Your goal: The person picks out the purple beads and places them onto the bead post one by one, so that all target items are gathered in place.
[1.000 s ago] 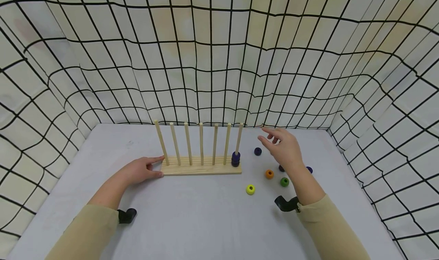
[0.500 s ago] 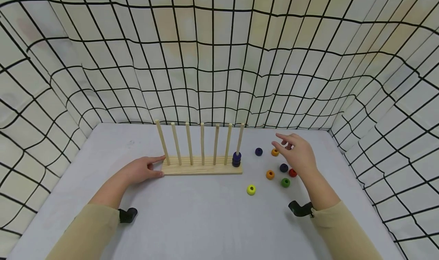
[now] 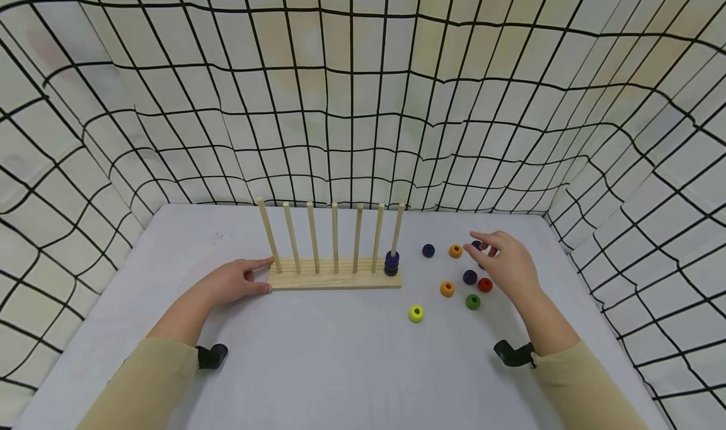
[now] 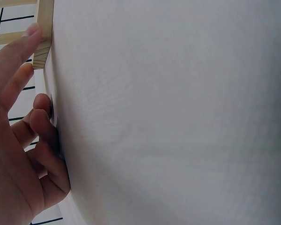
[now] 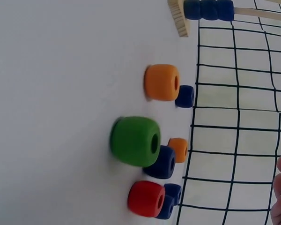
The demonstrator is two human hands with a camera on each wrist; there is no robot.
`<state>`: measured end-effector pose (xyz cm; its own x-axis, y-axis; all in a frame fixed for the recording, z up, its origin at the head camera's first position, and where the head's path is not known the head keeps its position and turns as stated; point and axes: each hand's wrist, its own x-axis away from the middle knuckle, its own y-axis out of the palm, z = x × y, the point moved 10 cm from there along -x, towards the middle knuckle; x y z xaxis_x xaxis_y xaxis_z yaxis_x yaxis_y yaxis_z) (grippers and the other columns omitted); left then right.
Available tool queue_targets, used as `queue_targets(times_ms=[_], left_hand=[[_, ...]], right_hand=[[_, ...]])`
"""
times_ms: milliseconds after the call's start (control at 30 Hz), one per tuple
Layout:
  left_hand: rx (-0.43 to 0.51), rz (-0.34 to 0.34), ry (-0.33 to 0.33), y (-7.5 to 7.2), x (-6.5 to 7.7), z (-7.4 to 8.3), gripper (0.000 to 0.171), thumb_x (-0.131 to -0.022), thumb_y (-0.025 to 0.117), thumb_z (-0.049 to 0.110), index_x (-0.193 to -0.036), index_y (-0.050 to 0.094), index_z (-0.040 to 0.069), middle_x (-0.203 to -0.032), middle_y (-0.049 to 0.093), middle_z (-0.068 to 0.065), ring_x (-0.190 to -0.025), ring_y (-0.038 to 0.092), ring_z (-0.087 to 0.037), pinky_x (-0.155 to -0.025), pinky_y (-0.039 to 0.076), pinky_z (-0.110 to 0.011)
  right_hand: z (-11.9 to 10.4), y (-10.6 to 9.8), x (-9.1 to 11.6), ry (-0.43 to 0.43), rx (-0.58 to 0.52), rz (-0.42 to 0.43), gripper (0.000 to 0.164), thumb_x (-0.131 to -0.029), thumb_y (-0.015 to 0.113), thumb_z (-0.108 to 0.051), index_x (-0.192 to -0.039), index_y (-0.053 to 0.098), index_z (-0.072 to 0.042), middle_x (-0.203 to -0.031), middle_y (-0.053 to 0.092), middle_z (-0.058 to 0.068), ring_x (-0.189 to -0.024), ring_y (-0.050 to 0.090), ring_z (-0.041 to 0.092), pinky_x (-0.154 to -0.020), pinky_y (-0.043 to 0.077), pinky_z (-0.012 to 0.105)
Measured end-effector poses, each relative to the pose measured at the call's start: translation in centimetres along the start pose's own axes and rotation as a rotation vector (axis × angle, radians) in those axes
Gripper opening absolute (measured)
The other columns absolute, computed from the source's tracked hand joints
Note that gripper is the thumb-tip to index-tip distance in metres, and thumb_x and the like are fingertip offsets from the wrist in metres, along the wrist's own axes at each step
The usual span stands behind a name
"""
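The likeliest slip lies with the right hand [image 3: 507, 265]: the dark blue bead [image 3: 477, 245] at its fingertips is round and partly hidden by them, so an off-centre pinch could send it rolling. A sideways sweep might also knock the orange bead [image 3: 455, 251] just left of those fingertips, or the red bead [image 3: 484, 285] on the near side of the thumb. The peg rack [image 3: 334, 282] stands well left of these fingers; steadied at one end only, it could swivel if a push lands by the bead stack [image 3: 391, 263] at its other end. The right hand reaches forward with thumb and index finger parted, apparently gripping nothing; whether they touch the bead cannot be told. The left hand [image 3: 229, 282] pinches the peg rack's left end between thumb and index finger, its other fingers curled against the table [image 3: 317, 354].
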<state>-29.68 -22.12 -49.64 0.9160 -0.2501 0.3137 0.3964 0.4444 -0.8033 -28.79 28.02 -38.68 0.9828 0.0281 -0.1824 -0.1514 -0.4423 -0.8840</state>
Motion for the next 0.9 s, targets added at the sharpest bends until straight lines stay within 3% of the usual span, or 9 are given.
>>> queue_targets(times_ms=[400, 900], left_hand=[[0.010, -0.004, -0.006, -0.1, 0.0, 0.0, 0.076, -0.086, 0.075, 0.044, -0.150, 0.045, 0.016, -0.077, 0.045, -0.005, -0.068, 0.040, -0.019, -0.062, 0.033, -0.034], [0.004, -0.001, -0.002, 0.0, -0.1, -0.3, 0.076, -0.086, 0.075, 0.046, -0.150, 0.046, 0.017, -0.076, 0.045, -0.004, -0.068, 0.040, -0.019, -0.061, 0.033, -0.034]], right_hand=[[2.7, 0.9, 1.2, 0.032, 0.047, -0.081, 0.048, -0.094, 0.067, -0.042, -0.130, 0.067, -0.011, -0.090, 0.060, 0.005, -0.079, 0.050, 0.022, -0.059, 0.040, 0.032], [7.0, 1.4, 2.5, 0.061, 0.110, -0.129, 0.049, -0.094, 0.067, -0.038, -0.133, 0.064, -0.009, -0.097, 0.062, 0.007, -0.083, 0.052, 0.023, -0.064, 0.041, 0.033]])
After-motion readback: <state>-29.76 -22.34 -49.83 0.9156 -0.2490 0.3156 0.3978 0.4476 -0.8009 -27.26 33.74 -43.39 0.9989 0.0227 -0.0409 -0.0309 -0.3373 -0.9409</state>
